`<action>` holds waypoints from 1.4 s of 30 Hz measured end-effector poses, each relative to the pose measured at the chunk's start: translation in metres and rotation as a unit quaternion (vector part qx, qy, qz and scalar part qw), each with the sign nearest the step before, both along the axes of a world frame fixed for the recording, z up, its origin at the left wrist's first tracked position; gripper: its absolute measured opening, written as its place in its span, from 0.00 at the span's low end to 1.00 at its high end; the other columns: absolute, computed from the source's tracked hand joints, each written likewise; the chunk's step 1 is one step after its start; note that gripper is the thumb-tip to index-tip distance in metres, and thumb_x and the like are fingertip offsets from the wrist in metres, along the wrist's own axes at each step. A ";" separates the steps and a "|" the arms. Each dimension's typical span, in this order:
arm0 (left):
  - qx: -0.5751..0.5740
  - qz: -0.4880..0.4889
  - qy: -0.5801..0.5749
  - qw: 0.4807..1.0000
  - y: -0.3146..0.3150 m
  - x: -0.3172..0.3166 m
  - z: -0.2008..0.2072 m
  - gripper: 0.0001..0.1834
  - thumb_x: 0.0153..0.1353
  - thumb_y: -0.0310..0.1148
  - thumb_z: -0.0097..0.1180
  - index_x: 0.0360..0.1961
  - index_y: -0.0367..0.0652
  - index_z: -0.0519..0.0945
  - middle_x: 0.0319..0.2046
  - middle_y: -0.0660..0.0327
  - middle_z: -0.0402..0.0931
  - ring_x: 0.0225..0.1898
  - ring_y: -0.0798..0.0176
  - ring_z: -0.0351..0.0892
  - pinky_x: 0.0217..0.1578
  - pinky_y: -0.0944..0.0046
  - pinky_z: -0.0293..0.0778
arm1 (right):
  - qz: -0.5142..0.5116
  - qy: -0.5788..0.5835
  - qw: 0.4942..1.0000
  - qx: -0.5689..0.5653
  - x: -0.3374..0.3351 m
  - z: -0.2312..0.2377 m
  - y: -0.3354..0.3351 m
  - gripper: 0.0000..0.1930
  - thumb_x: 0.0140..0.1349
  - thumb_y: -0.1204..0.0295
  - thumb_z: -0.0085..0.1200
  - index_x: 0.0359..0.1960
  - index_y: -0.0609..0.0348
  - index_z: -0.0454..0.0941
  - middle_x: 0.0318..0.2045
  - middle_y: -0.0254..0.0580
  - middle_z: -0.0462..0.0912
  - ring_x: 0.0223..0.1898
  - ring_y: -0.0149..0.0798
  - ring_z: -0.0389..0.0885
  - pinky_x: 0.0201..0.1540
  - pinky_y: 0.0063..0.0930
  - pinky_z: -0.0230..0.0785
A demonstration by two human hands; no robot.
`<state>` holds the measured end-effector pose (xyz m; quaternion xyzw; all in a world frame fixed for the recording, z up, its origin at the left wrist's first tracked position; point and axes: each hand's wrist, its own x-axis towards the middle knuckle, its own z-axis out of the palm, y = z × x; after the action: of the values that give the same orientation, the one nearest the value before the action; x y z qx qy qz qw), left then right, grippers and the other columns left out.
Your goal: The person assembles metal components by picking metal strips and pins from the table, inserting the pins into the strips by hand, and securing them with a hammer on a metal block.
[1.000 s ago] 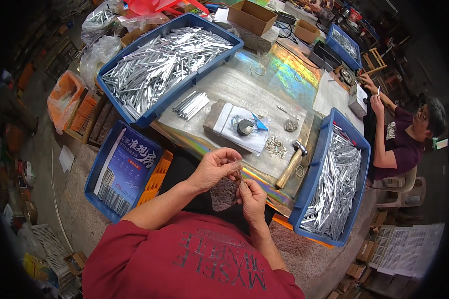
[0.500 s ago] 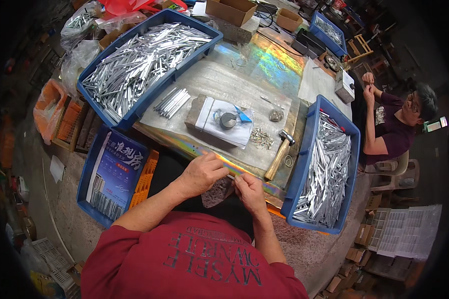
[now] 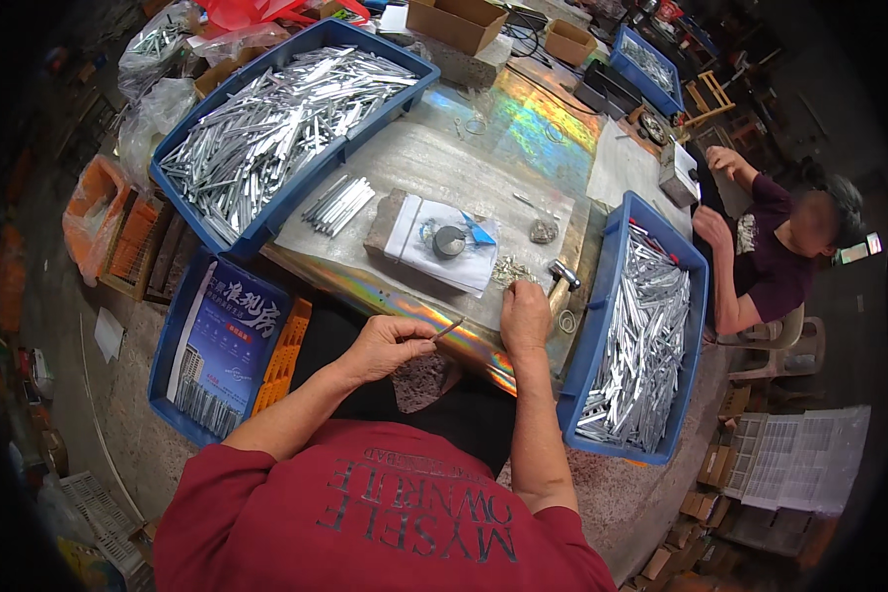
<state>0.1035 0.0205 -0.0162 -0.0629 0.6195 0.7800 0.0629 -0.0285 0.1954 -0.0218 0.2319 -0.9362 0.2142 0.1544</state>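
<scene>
My left hand (image 3: 393, 347) is closed in a pinch on a thin metal strip (image 3: 448, 330), whose end sticks out to the right over the table's near edge. My right hand (image 3: 525, 318) reaches onto the table with curled fingers, their tips at a pile of small metal pieces (image 3: 509, 269); whatever they hold is hidden. Right beside it lies a hammer (image 3: 564, 274), its handle partly covered by the hand. Beyond my hands, a paper-covered block (image 3: 414, 240) carries a round grey metal piece (image 3: 449, 242) and a blue scrap (image 3: 480, 230).
Blue bins full of silvery metal strips stand at left (image 3: 286, 128) and right (image 3: 641, 345). A row of strips (image 3: 338, 204) lies left of the block. A small round clump (image 3: 543, 231) is behind the pile. At the right sits a co-worker (image 3: 775, 242) with both hands raised.
My hands were together at the table's near edge. The right one has moved away, forward and right to the small pieces; the left keeps the strip. The co-worker's hands have come apart.
</scene>
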 end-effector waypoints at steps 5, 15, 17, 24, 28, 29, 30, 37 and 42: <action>-0.042 -0.004 0.024 0.999 -0.003 0.000 0.008 0.09 0.49 0.25 0.53 0.33 0.36 0.76 0.28 0.66 0.74 0.29 0.76 0.70 0.31 0.76 0.67 | -0.005 -0.040 0.994 0.097 -0.002 -0.003 -0.006 0.04 0.46 0.76 0.42 0.18 0.63 0.67 0.20 0.53 0.70 0.26 0.53 0.69 0.29 0.43 0.61; -0.052 0.008 0.066 0.996 0.009 0.002 0.010 0.11 0.49 0.27 0.52 0.35 0.37 0.74 0.29 0.63 0.74 0.33 0.74 0.71 0.36 0.73 0.67 | 0.019 -0.016 1.000 0.006 0.011 -0.001 0.006 0.03 0.48 0.77 0.41 0.22 0.65 0.65 0.19 0.54 0.69 0.25 0.56 0.68 0.27 0.44 0.58; -0.057 0.015 0.072 0.996 0.007 0.001 0.012 0.11 0.49 0.27 0.52 0.35 0.36 0.74 0.29 0.63 0.74 0.33 0.74 0.71 0.36 0.73 0.67 | 0.016 -0.055 0.998 -0.034 0.011 0.001 0.011 0.04 0.51 0.76 0.40 0.25 0.66 0.65 0.21 0.55 0.70 0.26 0.55 0.69 0.28 0.41 0.59; -0.043 0.015 0.075 0.996 0.004 0.000 0.019 0.09 0.49 0.27 0.51 0.33 0.35 0.73 0.27 0.63 0.74 0.32 0.74 0.71 0.35 0.73 0.67 | -0.014 -0.124 0.981 -0.146 0.017 0.008 0.009 0.05 0.54 0.75 0.43 0.29 0.65 0.66 0.21 0.47 0.71 0.24 0.38 0.68 0.30 0.29 0.62; -0.052 0.023 0.079 0.995 0.006 0.000 0.019 0.09 0.50 0.27 0.51 0.32 0.35 0.73 0.27 0.64 0.74 0.31 0.75 0.70 0.33 0.73 0.67 | 0.010 -0.145 0.960 -0.241 0.022 0.008 0.011 0.03 0.54 0.78 0.42 0.31 0.64 0.66 0.25 0.38 0.69 0.28 0.30 0.66 0.33 0.22 0.60; -0.052 0.023 0.079 0.995 0.006 0.000 0.019 0.09 0.50 0.27 0.51 0.32 0.35 0.73 0.27 0.64 0.74 0.31 0.75 0.70 0.33 0.73 0.67 | 0.024 -0.166 0.946 -0.276 0.023 0.008 0.012 0.04 0.54 0.79 0.42 0.31 0.64 0.65 0.26 0.35 0.68 0.30 0.28 0.65 0.34 0.19 0.60; -0.049 0.020 0.075 0.996 0.006 -0.001 0.019 0.09 0.50 0.27 0.51 0.32 0.35 0.73 0.26 0.64 0.73 0.31 0.76 0.70 0.33 0.73 0.67 | 0.023 -0.166 0.946 -0.277 0.025 0.008 0.012 0.04 0.54 0.79 0.42 0.31 0.64 0.65 0.26 0.35 0.68 0.30 0.28 0.65 0.34 0.19 0.60; -0.020 0.018 0.089 0.996 0.010 -0.002 0.017 0.08 0.51 0.27 0.51 0.32 0.35 0.73 0.25 0.66 0.73 0.29 0.76 0.70 0.30 0.74 0.67 | 0.050 -0.209 0.916 -0.338 0.045 0.014 0.008 0.06 0.54 0.80 0.42 0.34 0.62 0.65 0.29 0.32 0.67 0.30 0.25 0.63 0.33 0.15 0.58; 0.036 -0.001 0.045 0.998 0.011 -0.003 0.016 0.07 0.51 0.27 0.51 0.31 0.36 0.73 0.23 0.67 0.72 0.25 0.77 0.69 0.26 0.75 0.67 | 0.067 -0.221 0.913 -0.336 0.056 0.018 0.007 0.07 0.54 0.80 0.43 0.35 0.61 0.65 0.30 0.32 0.66 0.31 0.24 0.63 0.33 0.14 0.57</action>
<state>0.1003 0.0317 -0.0003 -0.0250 0.5932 0.8038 0.0385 0.0271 0.2023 -0.0037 0.1756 -0.8014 0.5718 -0.0029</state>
